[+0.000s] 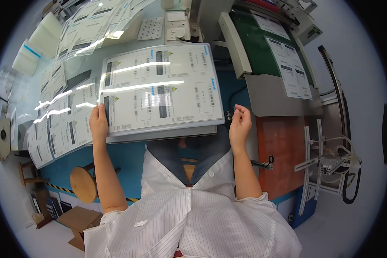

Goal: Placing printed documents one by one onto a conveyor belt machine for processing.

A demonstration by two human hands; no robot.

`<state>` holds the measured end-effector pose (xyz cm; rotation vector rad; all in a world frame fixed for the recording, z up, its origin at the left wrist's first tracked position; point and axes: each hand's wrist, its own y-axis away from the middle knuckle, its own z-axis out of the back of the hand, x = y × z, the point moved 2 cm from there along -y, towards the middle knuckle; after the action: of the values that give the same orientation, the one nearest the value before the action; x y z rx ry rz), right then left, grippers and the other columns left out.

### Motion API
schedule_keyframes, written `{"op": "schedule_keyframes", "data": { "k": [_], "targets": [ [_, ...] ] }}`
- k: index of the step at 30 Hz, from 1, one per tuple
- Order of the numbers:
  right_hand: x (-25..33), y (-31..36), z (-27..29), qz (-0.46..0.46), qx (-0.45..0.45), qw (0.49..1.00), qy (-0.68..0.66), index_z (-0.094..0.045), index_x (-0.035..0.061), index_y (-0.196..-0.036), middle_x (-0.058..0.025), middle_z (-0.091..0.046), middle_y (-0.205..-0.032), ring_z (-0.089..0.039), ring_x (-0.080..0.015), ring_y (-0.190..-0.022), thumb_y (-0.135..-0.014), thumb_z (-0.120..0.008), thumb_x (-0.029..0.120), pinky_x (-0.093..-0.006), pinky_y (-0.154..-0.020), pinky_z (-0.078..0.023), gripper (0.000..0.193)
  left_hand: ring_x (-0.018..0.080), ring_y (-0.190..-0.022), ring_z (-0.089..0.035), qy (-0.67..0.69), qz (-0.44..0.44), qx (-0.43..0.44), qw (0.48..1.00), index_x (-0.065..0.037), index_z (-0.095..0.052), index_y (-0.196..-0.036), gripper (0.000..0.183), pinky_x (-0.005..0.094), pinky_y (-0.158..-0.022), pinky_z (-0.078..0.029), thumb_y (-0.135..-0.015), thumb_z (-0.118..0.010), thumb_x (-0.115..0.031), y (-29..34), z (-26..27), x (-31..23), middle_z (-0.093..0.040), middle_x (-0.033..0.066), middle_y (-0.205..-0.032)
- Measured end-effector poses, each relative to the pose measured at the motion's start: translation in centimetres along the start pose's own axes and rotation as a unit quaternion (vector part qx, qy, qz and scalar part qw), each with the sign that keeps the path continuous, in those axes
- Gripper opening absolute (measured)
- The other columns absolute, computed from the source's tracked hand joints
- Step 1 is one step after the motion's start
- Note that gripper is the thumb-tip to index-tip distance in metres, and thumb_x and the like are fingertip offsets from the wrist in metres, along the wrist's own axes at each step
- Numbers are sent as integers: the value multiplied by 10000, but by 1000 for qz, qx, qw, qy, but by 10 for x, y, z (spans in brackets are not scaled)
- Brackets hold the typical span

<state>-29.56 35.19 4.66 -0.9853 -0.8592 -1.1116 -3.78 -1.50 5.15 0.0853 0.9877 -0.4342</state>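
Note:
A thick stack of glossy printed sheets (176, 101) lies on the table in front of me, with label layouts in black, blue and yellow. My left hand (99, 124) is at its left edge, fingers together and closed on the sheets' border. Just off the stack's right edge, my right hand (240, 127) is raised with its fingers curled in, and I see nothing between them. Bright reflections of the lights cross the top sheet.
More printed sheets (73, 120) spread over the left of the table, beside white rolls (45, 34). At the right, a machine with a green conveyor belt (256, 51) carries printed sheets onto a metal plate (266, 96). A metal frame with tubing (327, 163) stands beyond. A wooden stool (83, 185) sits lower left.

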Motion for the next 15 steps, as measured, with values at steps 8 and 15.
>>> {"op": "schedule_keyframes", "data": {
  "k": [8, 15],
  "targets": [
    [-65, -97, 84, -188, -224, 937, -190, -556, -20, -1103, -49, -568, -914, -524, -104, -718, -918, -510, 89, -222, -612, -464, 220, 157, -761, -505, -25, -33, 8, 999, 61, -616, -985, 423, 308, -723, -424, -1001, -468, -336, -9, 4, 27, -604, 95, -809],
    [-135, -158, 171, -316, -383, 841, -214, -494, -102, -1212, -148, -579, -1135, -572, -233, -958, -903, -543, 134, -350, -873, -460, 392, 153, -731, -477, -1, -32, 12, 999, 49, -610, -965, 421, 305, -702, -414, -1006, -455, -340, -12, -1, 31, -569, 85, -783]
  ]
}}
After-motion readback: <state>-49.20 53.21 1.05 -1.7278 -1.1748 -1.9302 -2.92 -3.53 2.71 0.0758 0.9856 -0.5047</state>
